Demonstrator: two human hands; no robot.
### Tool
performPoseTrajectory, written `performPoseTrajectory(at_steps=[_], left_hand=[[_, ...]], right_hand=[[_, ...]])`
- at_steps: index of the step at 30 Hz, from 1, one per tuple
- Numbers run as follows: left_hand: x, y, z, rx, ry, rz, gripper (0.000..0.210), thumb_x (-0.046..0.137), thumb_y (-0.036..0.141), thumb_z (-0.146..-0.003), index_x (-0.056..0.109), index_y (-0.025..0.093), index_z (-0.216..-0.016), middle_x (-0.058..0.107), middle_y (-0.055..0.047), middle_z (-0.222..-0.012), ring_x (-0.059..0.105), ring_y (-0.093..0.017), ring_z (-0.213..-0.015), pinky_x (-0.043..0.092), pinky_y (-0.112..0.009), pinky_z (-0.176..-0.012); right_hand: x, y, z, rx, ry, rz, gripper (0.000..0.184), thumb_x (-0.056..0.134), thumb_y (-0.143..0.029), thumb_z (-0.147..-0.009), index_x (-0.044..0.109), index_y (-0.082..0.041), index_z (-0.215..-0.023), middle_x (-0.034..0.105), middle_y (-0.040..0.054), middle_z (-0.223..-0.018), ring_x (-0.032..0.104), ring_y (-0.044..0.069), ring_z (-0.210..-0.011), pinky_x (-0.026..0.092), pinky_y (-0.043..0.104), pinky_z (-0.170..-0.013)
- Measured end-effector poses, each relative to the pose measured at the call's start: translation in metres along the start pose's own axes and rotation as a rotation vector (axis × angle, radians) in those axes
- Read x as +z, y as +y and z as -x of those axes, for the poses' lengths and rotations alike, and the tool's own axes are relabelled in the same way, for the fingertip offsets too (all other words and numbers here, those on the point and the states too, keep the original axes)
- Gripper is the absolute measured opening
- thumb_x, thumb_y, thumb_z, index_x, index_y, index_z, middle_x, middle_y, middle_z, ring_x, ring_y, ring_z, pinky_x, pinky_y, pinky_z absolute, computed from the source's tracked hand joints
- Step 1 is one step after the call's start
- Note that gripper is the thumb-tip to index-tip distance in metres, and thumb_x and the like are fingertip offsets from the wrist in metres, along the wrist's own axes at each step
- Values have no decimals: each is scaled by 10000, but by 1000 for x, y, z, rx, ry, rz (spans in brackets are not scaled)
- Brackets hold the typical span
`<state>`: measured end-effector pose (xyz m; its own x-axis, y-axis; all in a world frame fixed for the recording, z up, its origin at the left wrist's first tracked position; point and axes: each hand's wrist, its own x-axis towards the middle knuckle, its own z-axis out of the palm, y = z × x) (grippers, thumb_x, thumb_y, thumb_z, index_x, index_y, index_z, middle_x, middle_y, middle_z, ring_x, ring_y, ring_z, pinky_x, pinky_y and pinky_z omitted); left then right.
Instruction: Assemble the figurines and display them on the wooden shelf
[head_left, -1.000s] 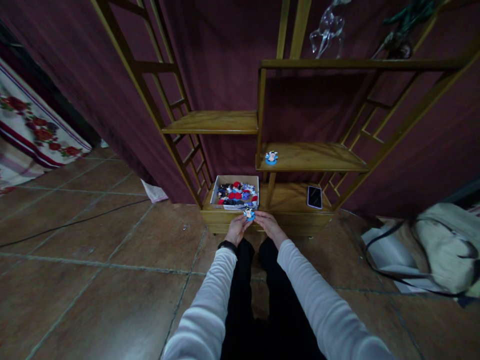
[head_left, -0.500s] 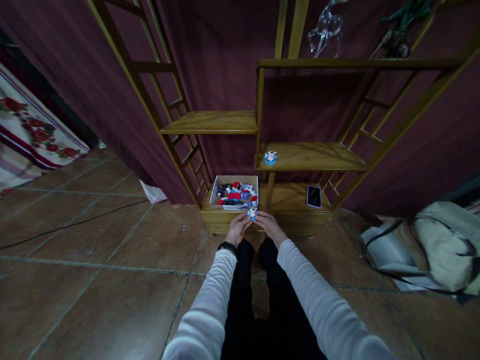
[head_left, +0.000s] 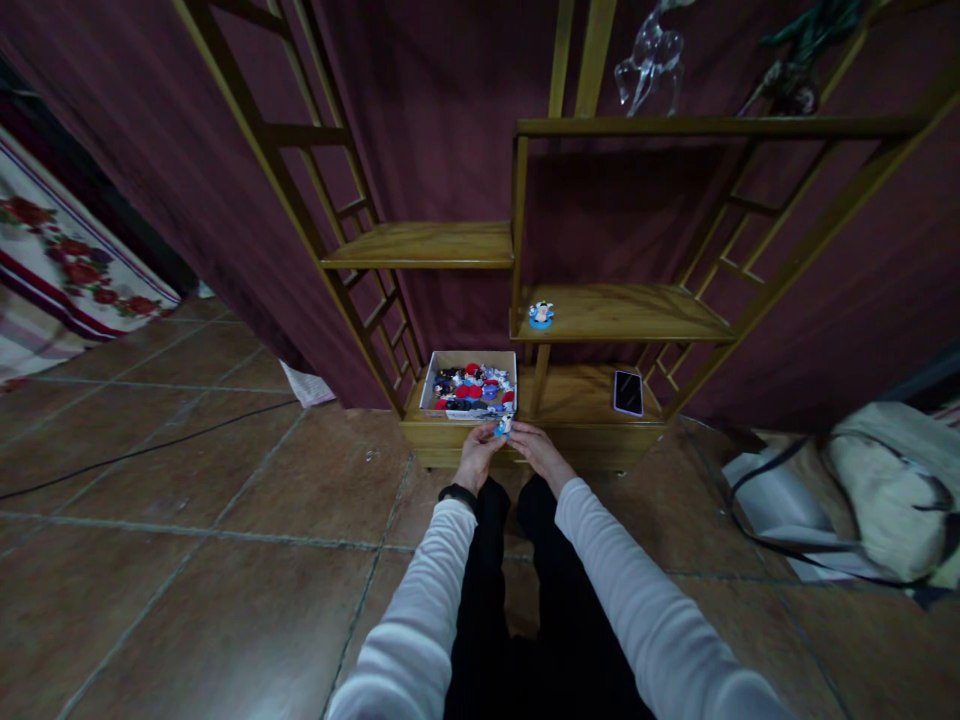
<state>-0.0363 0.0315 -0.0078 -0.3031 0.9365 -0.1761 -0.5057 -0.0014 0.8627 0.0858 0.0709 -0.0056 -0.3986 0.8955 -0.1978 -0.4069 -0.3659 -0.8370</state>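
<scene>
Between the fingertips of both hands is a small blue-and-white figurine, held just in front of the shelf's low base. My left hand pinches it from the left, and my right hand grips it from the right. Right behind the fingers stands a shallow cardboard box full of several small figurines in red, blue, black and white. A similar figurine on a blue base stands at the left front of the middle shelf.
The wooden shelf unit rises ahead of me. A phone lies on its lower board. Higher up are a clear glass horse and a dark green ornament. A pale bag sits on the floor at right; a cable runs at left.
The figurine has turned between my fingers and now shows a different side. Both hands stay in nearly the same place.
</scene>
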Motion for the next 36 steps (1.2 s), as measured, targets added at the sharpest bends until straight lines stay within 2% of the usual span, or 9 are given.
performPoseTrajectory(at_steps=[6,12,17,21,30,36], left_hand=[[1,-2,-1,19,-30,11,433,773,75,-464,552,153,-828,642,-20,-825,591,-122,-726,430,-293,-774],[0,0,1,-44,-72,66,372,756,88,-521,577,151,-842,645,-32,-810,598,-123,-736,446,-271,-751],[-1,2,0,-92,-46,76,266,729,105,-594,621,131,-836,642,-40,-779,589,-103,-707,450,-257,-751],[-2,3,0,-118,-33,68,207,701,144,-653,637,131,-850,650,-50,-819,586,-96,-701,450,-238,-726],[-2,1,-1,-73,36,86,172,692,214,-686,614,144,-822,619,-14,-713,551,-65,-603,446,-204,-643],[-3,1,-2,-116,-45,85,216,710,147,-644,646,136,-851,653,-46,-795,576,-87,-667,443,-218,-687]], right_hand=[[4,-6,4,-18,-83,40,299,692,-170,-541,682,-166,-840,701,52,-919,608,223,-968,430,329,-890],[-2,-2,-1,-17,-62,16,274,675,-153,-537,682,-166,-811,706,38,-866,627,202,-912,432,328,-890],[-8,3,-4,1,27,-26,261,694,-182,-558,663,-167,-816,707,45,-851,646,195,-870,449,369,-890],[-10,3,-4,24,18,-13,256,719,-221,-578,643,-174,-818,703,55,-882,650,199,-879,470,381,-868],[-8,4,-4,30,-25,-2,418,741,-185,-538,614,-201,-937,691,35,-918,646,183,-875,478,373,-852],[-7,2,-3,40,-39,10,439,739,-183,-554,604,-208,-971,689,30,-911,649,176,-860,480,370,-854]])
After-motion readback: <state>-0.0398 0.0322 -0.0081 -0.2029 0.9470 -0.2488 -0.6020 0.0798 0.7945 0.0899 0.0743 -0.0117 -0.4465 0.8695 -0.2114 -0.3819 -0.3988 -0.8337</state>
